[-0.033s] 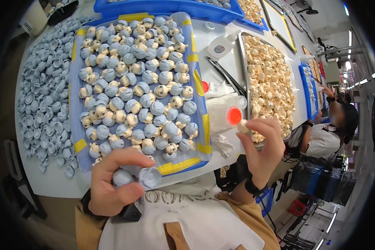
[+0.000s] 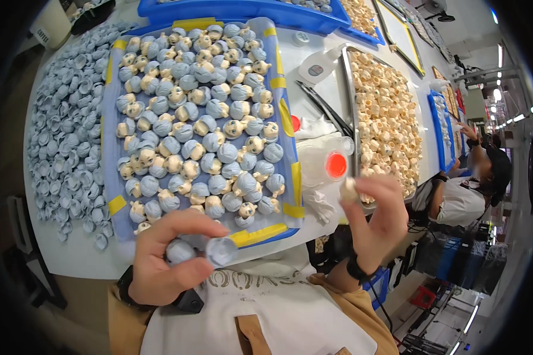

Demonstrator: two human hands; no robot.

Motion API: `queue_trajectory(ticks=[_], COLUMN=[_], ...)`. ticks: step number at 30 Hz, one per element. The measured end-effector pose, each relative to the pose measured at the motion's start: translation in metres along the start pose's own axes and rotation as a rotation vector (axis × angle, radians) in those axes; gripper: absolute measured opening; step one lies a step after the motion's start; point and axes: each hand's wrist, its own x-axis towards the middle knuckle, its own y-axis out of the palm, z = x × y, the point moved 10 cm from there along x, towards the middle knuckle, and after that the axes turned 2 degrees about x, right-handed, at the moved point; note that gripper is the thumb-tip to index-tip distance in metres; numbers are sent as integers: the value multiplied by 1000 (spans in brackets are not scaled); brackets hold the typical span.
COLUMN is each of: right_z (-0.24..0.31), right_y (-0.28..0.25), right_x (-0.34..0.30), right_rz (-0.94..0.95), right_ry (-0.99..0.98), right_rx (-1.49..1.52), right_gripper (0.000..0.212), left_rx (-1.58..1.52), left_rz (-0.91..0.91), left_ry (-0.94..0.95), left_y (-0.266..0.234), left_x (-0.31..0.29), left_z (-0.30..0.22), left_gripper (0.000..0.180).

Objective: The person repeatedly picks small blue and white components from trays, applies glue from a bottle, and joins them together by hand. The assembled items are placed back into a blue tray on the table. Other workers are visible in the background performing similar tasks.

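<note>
1. Pinching a blue-grey shell (image 2: 221,251) between thumb and index fingertip, the left hand (image 2: 169,260) is at lower left of centre in the frame; the shell's hollow side faces the camera.
2. A second shell (image 2: 180,252), rounded side showing, sits in the curl of the same hand; how the remaining fingers support it cannot be told.
3. The right hand (image 2: 382,216), right of centre, grips a small cream piece (image 2: 349,190) between thumb and index finger, its other fingers bent. The hands are well apart.
4. Left of centre and above the left hand, a blue tray with a pale blue liner (image 2: 285,171) and strips of yellow tape carries many doll heads (image 2: 216,109), cream with blue-grey hair, lying at various angles.
5. Along the left of the frame, a pile of loose blue-grey shells (image 2: 65,148) covers part of the white table (image 2: 71,254).
6. Right of centre, above the right hand, a metal tray (image 2: 351,100) is filled with cream pieces (image 2: 388,118).
7. Between the two trays are a white bottle (image 2: 318,66), dark tweezers (image 2: 324,107), a translucent container with a red-orange disc (image 2: 336,165) and a crumpled white cloth (image 2: 318,207).
8. At the right, a co-worker (image 2: 459,198) in a light top is beside another blue tray (image 2: 440,130).
</note>
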Motion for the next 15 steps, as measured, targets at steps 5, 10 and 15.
queue_trajectory(ticks=[5,10,15], right_z=[68,81,82], right_y=[42,56,57], right_x=[-9,-10,-12], right_rz=[149,148,240], right_ry=[-235,-283,-306], right_rx=[515,338,340], right_gripper=[32,34,34], left_rx=[128,154,217], left_rz=[127,116,135], left_ry=[23,46,3], left_y=[17,16,22], left_x=[6,3,-1], left_z=[-2,-9,-6], left_gripper=[33,32,34])
